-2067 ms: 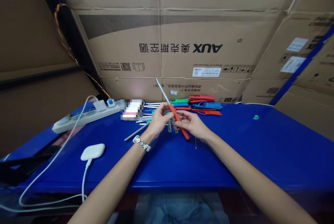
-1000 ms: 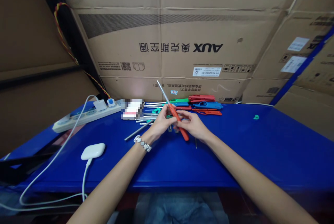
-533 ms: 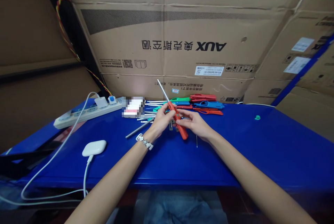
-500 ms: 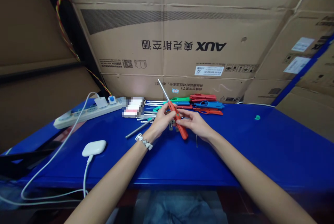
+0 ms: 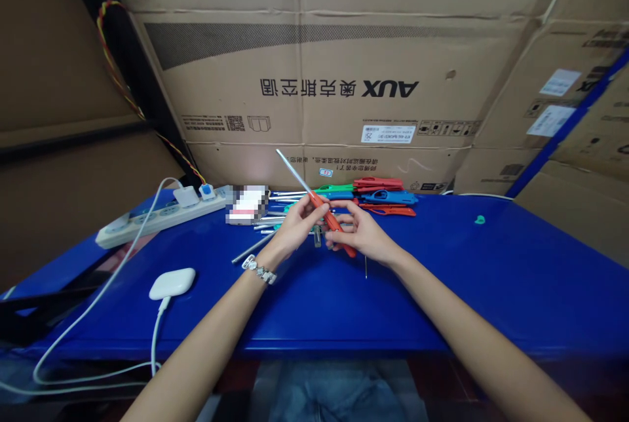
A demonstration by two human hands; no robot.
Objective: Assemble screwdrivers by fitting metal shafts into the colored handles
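An orange-red stick lighter (image 5: 332, 221) is held between my two hands above the table, slanting, its thin metal tube up to the left and its handle end low on the right. My left hand (image 5: 301, 220), with a bracelet (image 5: 260, 270) at the wrist, pinches it where tube and handle meet. My right hand (image 5: 361, 230) has its fingers round the lower handle, partly hiding it. Behind them lie several stick lighters, among them a blue one (image 5: 390, 197) and a green one (image 5: 337, 188). Loose metal tubes (image 5: 253, 247) lie left of my left hand.
A power strip (image 5: 162, 214) with plugs stands at the left, and a blurred-out box-like item (image 5: 247, 204) is beside it. A white case (image 5: 171, 283) with a cable lies nearer on the blue table (image 5: 417, 317). A small green piece (image 5: 479, 219) lies right. Cardboard (image 5: 334, 48) walls the back.
The lighter has turned so that its tube leans further left. My right hand's fingers have shifted on the handle. The whole view has moved slightly.
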